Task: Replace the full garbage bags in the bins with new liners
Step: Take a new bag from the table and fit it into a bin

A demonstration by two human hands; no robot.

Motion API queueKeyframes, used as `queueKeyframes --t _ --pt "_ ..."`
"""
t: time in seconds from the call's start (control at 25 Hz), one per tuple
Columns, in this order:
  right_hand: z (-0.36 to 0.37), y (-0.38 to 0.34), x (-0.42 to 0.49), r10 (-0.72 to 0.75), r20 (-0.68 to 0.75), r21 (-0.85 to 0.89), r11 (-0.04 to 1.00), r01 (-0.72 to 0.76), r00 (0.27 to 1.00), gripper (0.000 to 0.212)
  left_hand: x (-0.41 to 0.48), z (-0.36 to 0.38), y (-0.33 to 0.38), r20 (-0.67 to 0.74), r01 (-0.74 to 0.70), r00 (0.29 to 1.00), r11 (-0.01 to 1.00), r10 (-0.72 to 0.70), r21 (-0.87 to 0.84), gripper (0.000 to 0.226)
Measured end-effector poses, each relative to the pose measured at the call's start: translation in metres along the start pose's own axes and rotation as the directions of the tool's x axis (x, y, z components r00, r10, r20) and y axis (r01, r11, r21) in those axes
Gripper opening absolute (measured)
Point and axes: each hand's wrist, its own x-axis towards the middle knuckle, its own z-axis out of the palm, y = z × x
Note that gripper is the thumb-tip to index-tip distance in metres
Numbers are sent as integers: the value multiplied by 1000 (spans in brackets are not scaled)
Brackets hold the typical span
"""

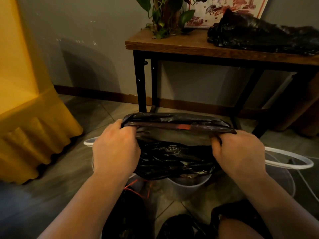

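Note:
A black plastic liner (174,152) hangs between my hands over a white bin (188,184) on the floor. My left hand (115,149) grips the liner's left top edge, and my right hand (238,150) grips its right top edge. The top edge is stretched taut and shows a red strip in the middle. Most of the bin sits hidden behind the liner; only part of its wall shows below. A full black garbage bag (127,216) with an orange drawstring lies on the floor at the bottom centre, between my forearms.
A wooden table (172,43) with black legs stands ahead, carrying a potted plant (164,16) and a heap of black bags (259,33). A yellow tablecloth (25,118) drapes on the left. A white ring (293,159) and a cable lie on the tiled floor to the right.

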Motion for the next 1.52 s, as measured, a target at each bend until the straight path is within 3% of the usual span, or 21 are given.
queueKeyframes --t 0.08,0.16,0.28,0.4,0.56,0.72,0.84,0.88,0.96,1.04,1.08,1.2,1.44,1.52 --pt "4 -3 1 -53 35 25 998 52 998 7 1 3 -1 78 -121 989 992 124 -35 32" --pt "11 -2 0 -116 112 20 993 115 987 20 2 5 -5 184 -176 968 984 173 -4 24" --pt "18 2 -1 -135 268 -34 988 150 954 18 1 7 -12 313 -131 946 981 81 144 20" --pt "22 6 -2 -37 267 -55 997 53 963 2 -4 7 -6 445 -44 895 982 -42 182 36" --pt "21 6 -4 -5 337 -2 1000 7 941 9 -12 6 -2 585 19 792 964 -177 266 44" --pt "19 5 -7 -43 345 21 999 38 938 3 -7 4 -13 579 -2 780 925 -236 380 33" --pt "19 -2 -9 -8 216 2 1000 8 976 35 -9 5 -17 477 37 847 921 -235 388 15" --pt "19 -4 -10 -19 165 -6 1000 21 986 40 -9 6 -18 429 41 879 928 -210 370 12" --pt "18 -8 -13 -104 92 24 994 102 990 27 -9 9 -26 415 -16 905 966 -96 258 9" --pt "17 -7 -11 -185 162 64 982 177 969 5 -7 11 -37 539 -83 841 995 42 53 20" --pt "18 -5 -11 -196 258 55 981 188 946 10 -6 11 -42 618 -95 782 995 81 -10 21" --pt "26 1 -16 -153 415 -8 985 171 897 13 -6 6 -55 760 -158 646 987 76 35 27" --pt "28 -25 -24 -119 415 107 991 81 902 10 -12 1 -66 796 -39 602 994 -61 106 47" --pt "27 -34 -29 -140 442 128 987 92 886 10 -13 -3 -72 833 -24 548 994 -73 103 49"
